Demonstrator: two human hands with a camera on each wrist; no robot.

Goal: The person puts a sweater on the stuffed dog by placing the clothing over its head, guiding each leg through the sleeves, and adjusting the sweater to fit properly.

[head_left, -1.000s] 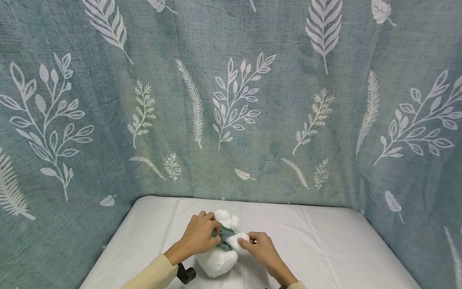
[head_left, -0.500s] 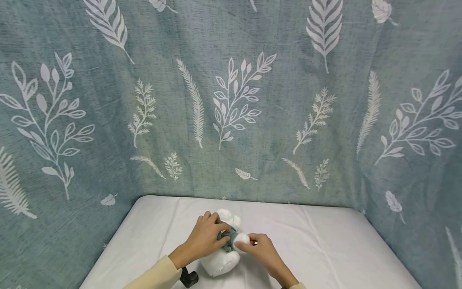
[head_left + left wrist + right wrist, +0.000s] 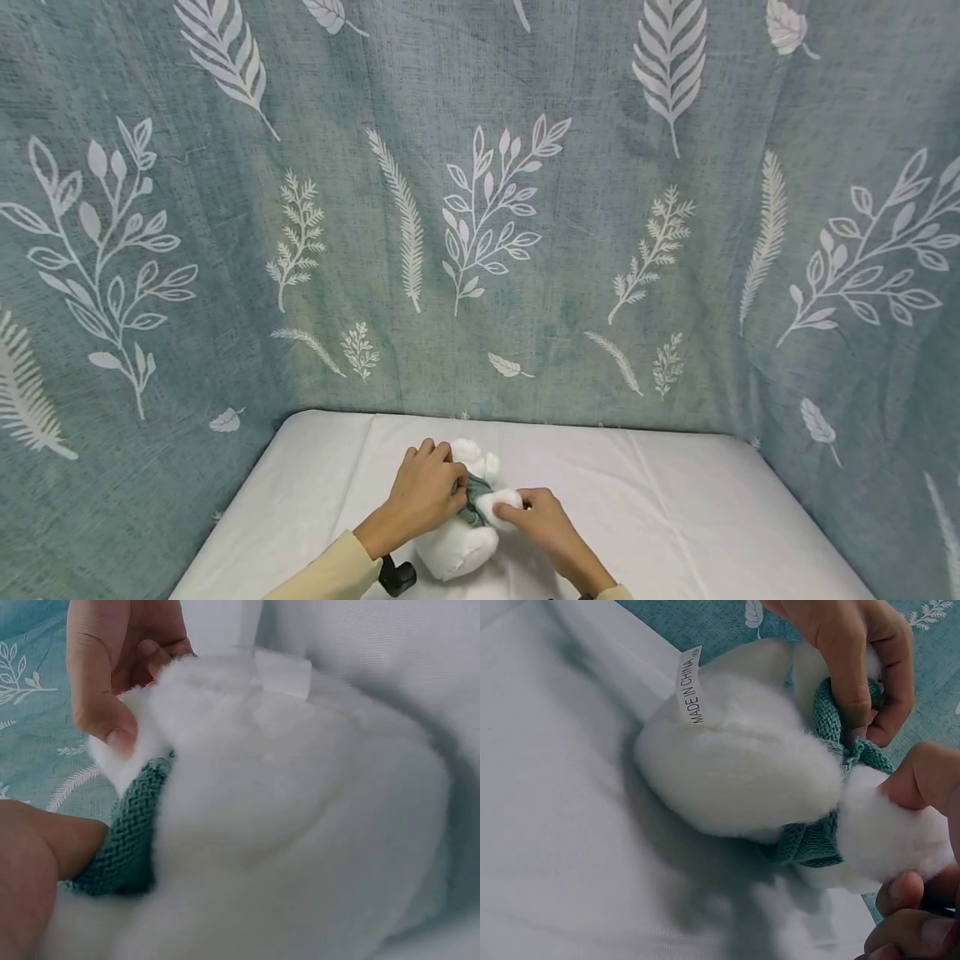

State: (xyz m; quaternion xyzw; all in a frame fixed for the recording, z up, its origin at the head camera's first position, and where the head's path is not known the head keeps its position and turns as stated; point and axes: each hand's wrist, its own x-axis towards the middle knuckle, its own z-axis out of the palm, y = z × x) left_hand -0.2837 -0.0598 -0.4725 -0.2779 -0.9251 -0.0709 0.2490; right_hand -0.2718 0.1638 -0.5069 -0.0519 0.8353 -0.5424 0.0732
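A white plush toy [image 3: 457,550] lies on the white-covered table [image 3: 675,517], with a teal knit garment [image 3: 472,493] around its middle. My left hand [image 3: 431,496] grips the knit garment [image 3: 810,840] at the toy's upper side, fingers curled into it. My right hand [image 3: 528,512] pinches a fluffy white limb [image 3: 877,832] of the toy just beside the knit. In the left wrist view the right hand's thumb [image 3: 101,712] presses the fluff above the knit garment [image 3: 127,840]. A "MADE IN CHINA" label [image 3: 690,686] sticks out of the toy's rounded end [image 3: 735,765].
A teal cloth with white leaf prints [image 3: 480,208] hangs behind and on both sides of the table. A black wrist-camera mount [image 3: 396,575] shows under the left sleeve. White sheet spreads to the right of the toy.
The hands have drawn closer together and the knit garment shows as a smaller, bunched patch between them. The toy stays in the same spot.
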